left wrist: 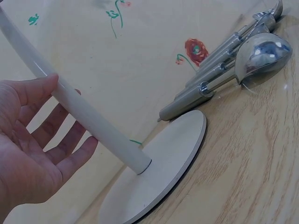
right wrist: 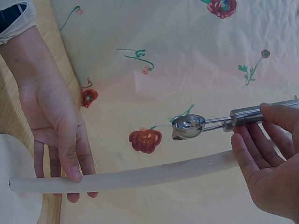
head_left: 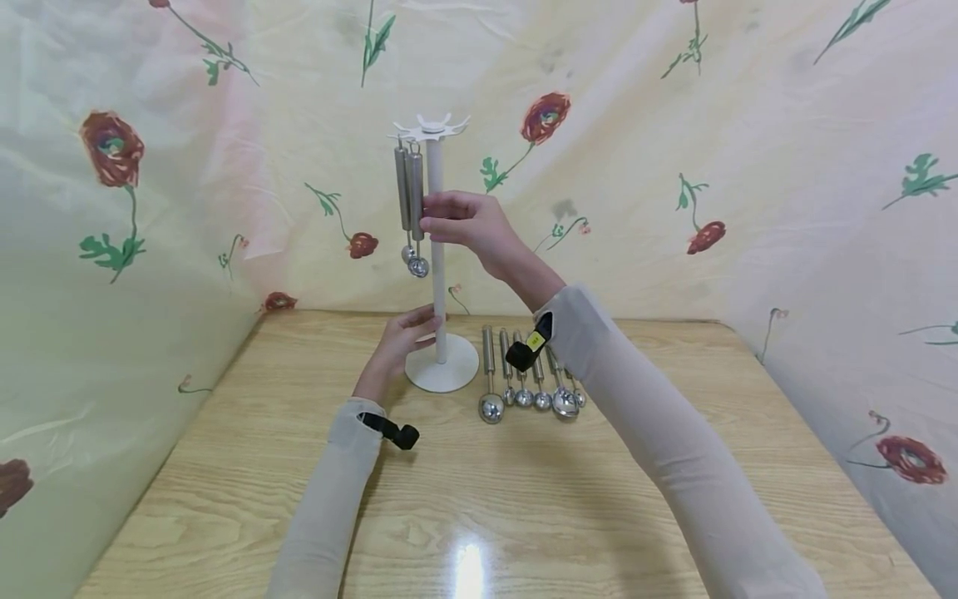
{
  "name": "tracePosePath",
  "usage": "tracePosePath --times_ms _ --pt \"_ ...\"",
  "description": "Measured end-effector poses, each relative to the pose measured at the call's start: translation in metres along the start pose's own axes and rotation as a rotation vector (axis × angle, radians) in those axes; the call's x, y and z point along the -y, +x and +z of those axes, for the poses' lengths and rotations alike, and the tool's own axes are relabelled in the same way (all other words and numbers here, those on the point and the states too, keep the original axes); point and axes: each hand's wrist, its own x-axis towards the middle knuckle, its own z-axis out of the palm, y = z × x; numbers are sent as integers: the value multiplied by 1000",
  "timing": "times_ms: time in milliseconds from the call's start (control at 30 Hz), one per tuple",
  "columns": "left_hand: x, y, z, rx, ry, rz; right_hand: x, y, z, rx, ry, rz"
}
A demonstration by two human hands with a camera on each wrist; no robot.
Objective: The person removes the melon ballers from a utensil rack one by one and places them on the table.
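A white hook stand (head_left: 439, 291) rises from a round base on the table. My left hand (head_left: 400, 339) holds its post low down, thumb on one side and fingers on the other. Two small steel scoops hang by their handles from hooks on the left of the stand's top. Up there my right hand (head_left: 475, 225) pinches the handle of the nearer scoop (head_left: 417, 195) between thumb and fingers. Its round bowl (right wrist: 189, 124) points away from that hand in the right wrist view. The other scoop (head_left: 402, 187) hangs close behind it, partly hidden.
Several more steel scoops (head_left: 491, 406) of different sizes lie in a row on the wooden table (head_left: 434, 499), right of the stand's base. The right forearm overlaps some of their handles. A flowered cloth (head_left: 636, 166) hangs behind and at both sides.
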Motion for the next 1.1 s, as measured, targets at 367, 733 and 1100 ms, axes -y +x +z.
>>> tracePosePath --times_ms 367,733,1100 --pt "-5 0 1 9 -4 -8 4 1 4 7 7 12" --pt "-3 -1 0 13 2 -7 5 0 6 7 -10 5" --pt "-3 -3 0 14 2 -11 10 -4 5 3 6 29"
